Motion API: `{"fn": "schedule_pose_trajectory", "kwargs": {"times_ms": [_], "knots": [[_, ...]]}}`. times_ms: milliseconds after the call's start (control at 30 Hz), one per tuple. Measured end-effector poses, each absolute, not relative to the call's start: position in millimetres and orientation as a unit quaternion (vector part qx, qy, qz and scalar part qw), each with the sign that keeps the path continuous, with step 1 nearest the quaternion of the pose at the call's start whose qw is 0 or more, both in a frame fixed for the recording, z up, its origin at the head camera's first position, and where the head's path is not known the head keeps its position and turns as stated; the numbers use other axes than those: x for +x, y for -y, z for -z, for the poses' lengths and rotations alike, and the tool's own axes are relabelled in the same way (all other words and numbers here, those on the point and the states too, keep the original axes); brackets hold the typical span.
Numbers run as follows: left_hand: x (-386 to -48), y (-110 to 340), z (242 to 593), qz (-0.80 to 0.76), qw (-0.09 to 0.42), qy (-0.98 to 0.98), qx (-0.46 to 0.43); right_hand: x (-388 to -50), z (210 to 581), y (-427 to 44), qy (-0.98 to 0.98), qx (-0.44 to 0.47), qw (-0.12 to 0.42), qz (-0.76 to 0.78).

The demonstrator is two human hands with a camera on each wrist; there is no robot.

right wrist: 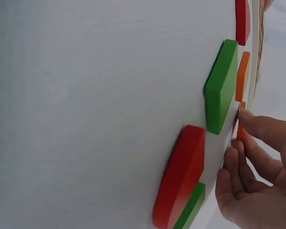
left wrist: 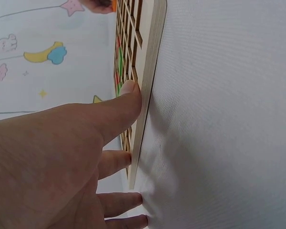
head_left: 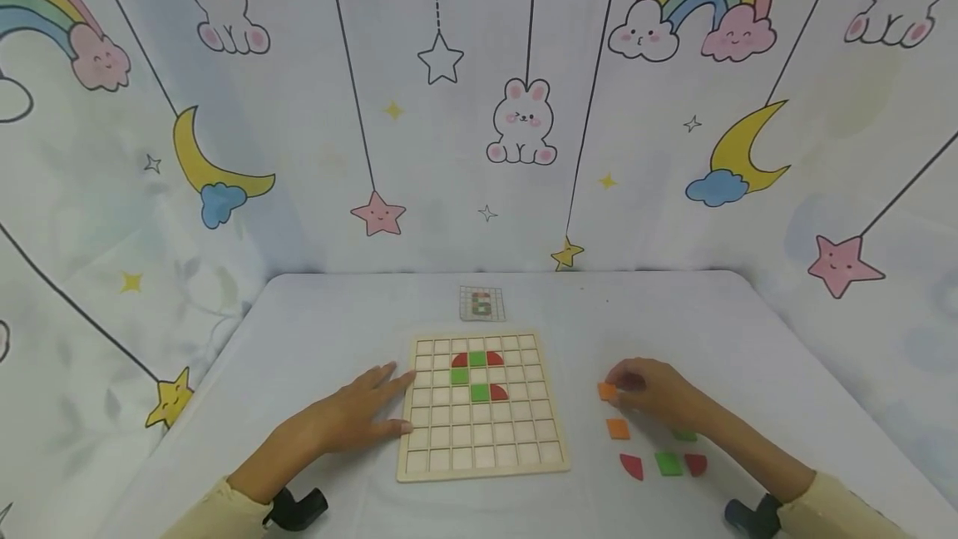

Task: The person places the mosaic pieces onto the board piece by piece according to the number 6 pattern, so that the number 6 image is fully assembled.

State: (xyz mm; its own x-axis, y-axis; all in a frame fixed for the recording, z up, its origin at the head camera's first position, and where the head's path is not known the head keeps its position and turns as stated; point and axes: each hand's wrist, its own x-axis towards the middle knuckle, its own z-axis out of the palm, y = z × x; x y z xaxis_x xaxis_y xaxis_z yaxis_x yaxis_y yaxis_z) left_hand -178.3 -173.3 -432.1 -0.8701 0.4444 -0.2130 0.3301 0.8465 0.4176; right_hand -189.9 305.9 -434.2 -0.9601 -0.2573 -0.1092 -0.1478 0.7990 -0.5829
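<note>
Head view: right hand (head_left: 653, 390) pinches an orange square (head_left: 604, 392), toward the surface's (head_left: 748, 339) right edge. Left hand (head_left: 352, 416), fingers apart, touches the grid board's (head_left: 481, 432) left edge.

Flat wooden grid board (head_left: 481, 415), partly filled; orange square tile (head_left: 604, 392) pinched, right of board.

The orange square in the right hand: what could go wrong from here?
The held orange square might slip from the right hand, which pinches it. That hand could also knock the other orange square lying close by. The left hand, touching the grid board at its edge, might push it askew.
</note>
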Motion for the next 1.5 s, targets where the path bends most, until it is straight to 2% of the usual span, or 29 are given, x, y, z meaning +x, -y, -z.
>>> {"fn": "schedule_pose_trajectory", "kwargs": {"times_ms": [367,733,967,1167,1500], "knots": [[-180,174,432,-0.190,0.154,-0.949,0.200,-203,433,-279,-0.936,-0.162,0.076,0.304],[-180,173,430,-0.196,0.163,-0.947,0.198,-219,433,-227,-0.930,-0.190,0.051,0.311],[-181,172,431,-0.194,0.160,-0.947,0.198,-224,430,-187,-0.918,-0.207,0.069,0.331],[-180,172,432,-0.192,0.163,-0.948,0.193,-228,433,-158,-0.912,-0.242,0.065,0.324],[-179,172,432,-0.190,0.164,-0.949,0.190,-226,437,-125,-0.908,-0.276,0.079,0.306]]}}
